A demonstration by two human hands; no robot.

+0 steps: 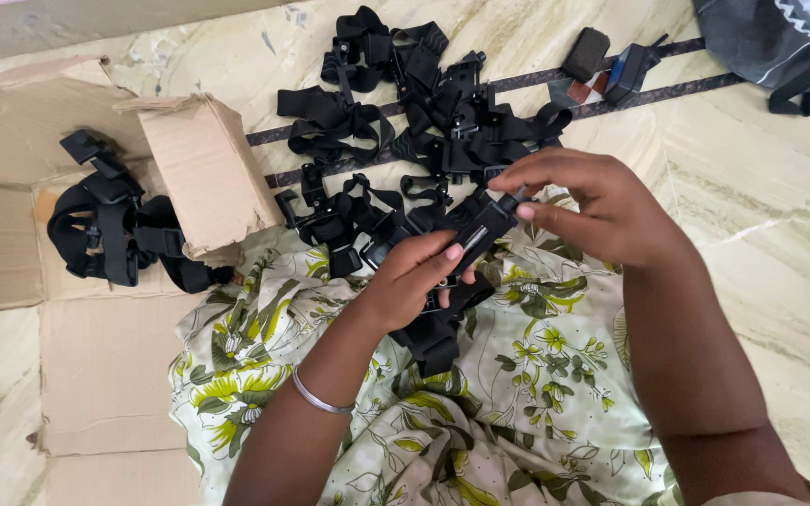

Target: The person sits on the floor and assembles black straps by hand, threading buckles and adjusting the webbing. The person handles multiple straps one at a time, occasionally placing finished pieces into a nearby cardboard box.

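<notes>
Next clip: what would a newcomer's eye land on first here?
Both hands meet at centre over a floral cloth: the left hand and right hand hold a black strap buckle between them. Behind them a heap of black straps sprawls on the marble floor, and at left a torn cardboard box lies beside another strap bundle.

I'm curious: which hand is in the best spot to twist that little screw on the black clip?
Probably the right hand: its fingertips already pinch the small screw at the black clip's end, while the left hand grips the clip from below.

arms: bare | left wrist: thin silver bangle (316,398) | clothing: cream green-floral garment (480,412)
</notes>
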